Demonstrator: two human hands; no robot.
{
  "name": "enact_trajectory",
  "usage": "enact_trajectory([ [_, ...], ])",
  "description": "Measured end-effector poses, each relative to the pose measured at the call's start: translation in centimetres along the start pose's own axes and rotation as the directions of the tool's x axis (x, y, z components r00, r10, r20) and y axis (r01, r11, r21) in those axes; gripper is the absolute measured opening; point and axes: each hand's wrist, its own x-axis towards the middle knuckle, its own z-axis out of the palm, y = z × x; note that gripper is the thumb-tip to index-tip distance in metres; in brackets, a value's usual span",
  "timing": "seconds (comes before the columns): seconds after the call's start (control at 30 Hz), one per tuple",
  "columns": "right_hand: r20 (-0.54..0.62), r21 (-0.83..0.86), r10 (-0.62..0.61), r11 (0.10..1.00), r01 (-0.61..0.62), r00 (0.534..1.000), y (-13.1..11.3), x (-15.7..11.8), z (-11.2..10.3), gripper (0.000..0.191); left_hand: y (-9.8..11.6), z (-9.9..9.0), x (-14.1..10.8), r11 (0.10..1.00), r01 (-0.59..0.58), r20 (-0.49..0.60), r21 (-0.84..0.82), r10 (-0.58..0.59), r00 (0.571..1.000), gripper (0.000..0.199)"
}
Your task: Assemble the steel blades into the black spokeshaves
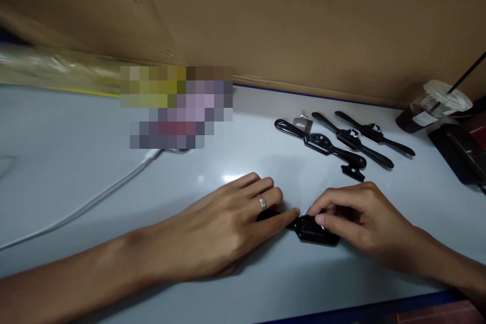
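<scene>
A black spokeshave lies on the table in front of me. My left hand is closed over its left handle, thumb stretched along it toward the body. At the body, my right hand is closed in a pinch; a sliver of pale metal shows by the fingertips, but the fingers hide most of it. Beyond my hands lies another spokeshave body, with a flat metal blade behind it and a small black cap piece by its right handle. Two spokeshaves with bright screws, one nearer and one farther, lie to its right.
A lidded plastic cup with dark drink and a straw stands at the back right, beside a black object. A white cable runs left from a blurred-out item. Cardboard rises along the table's back edge.
</scene>
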Motion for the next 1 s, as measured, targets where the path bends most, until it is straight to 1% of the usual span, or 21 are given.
enact_trajectory([
  [0.03,-0.013,-0.028,-0.020,0.999,0.020,1.000,0.08,0.02,0.03,0.013,0.00,-0.06,0.03,1.000,-0.001,0.006,0.005,0.001,1.000,0.042],
  [0.1,-0.059,-0.147,-0.122,0.983,0.112,0.991,0.32,0.03,0.13,0.016,0.01,-0.21,0.10,1.000,-0.005,0.021,0.010,0.005,1.000,0.042],
  [0.17,-0.086,-0.296,-0.233,0.934,0.199,0.969,0.57,-0.05,0.28,0.023,0.02,-0.31,0.15,1.000,-0.009,0.021,0.011,0.009,1.000,0.041],
  [0.2,-0.085,-0.352,-0.270,0.909,0.225,0.959,0.66,-0.12,0.35,0.025,0.02,-0.31,0.15,1.000,-0.008,0.017,0.009,0.008,1.000,0.041],
  [0.27,-0.078,-0.409,-0.307,0.878,0.250,0.949,0.77,-0.27,0.42,0.029,0.00,-0.20,0.10,1.000,-0.005,0.009,0.005,0.005,1.000,0.041],
  [0.33,-0.090,-0.408,-0.311,0.878,0.249,0.946,0.75,-0.37,0.41,0.028,-0.03,-0.07,0.04,1.000,-0.002,-0.001,0.004,0.002,1.000,0.042],
  [0.4,-0.107,-0.377,-0.315,0.890,0.254,0.943,0.64,-0.38,0.36,0.020,-0.03,-0.04,0.04,1.000,-0.003,0.004,0.007,0.003,1.000,0.042],
  [0.47,-0.106,-0.325,-0.335,0.901,0.285,0.936,0.50,-0.33,0.36,0.011,0.01,-0.14,0.13,1.000,-0.003,0.012,0.013,0.003,1.000,0.042],
  [0.57,-0.109,-0.235,-0.347,0.920,0.315,0.932,0.32,-0.23,0.46,0.011,0.06,-0.33,0.23,1.000,-0.004,0.017,0.015,0.004,1.000,0.040],
  [0.63,-0.113,-0.165,-0.293,0.948,0.273,0.949,0.22,-0.17,0.50,0.014,0.05,-0.31,0.18,1.000,-0.002,0.020,0.013,0.002,1.000,0.041],
  [0.73,-0.094,-0.090,-0.175,0.982,0.167,0.980,0.12,-0.02,0.41,0.013,-0.04,-0.06,-0.05,1.000,0.002,0.008,0.014,-0.002,1.000,0.043],
  [0.77,-0.092,-0.094,-0.157,0.984,0.148,0.983,0.11,0.04,0.36,0.013,-0.07,0.03,-0.11,1.000,0.001,0.002,0.016,-0.001,1.000,0.044],
  [0.83,-0.104,-0.147,-0.170,0.977,0.154,0.980,0.11,0.15,0.27,0.014,-0.07,0.10,-0.15,1.000,-0.002,0.000,0.023,0.002,1.000,0.045],
  [0.93,-0.114,-0.269,-0.239,0.942,0.201,0.964,0.20,0.16,0.18,0.019,0.00,-0.03,0.01,1.000,0.001,-0.006,0.025,-0.001,1.000,0.044],
  [1.0,-0.076,-0.346,-0.307,0.900,0.264,0.949,0.26,0.01,0.16,0.026,0.06,-0.20,0.18,1.000,0.004,-0.006,0.023,-0.004,1.000,0.043],
])
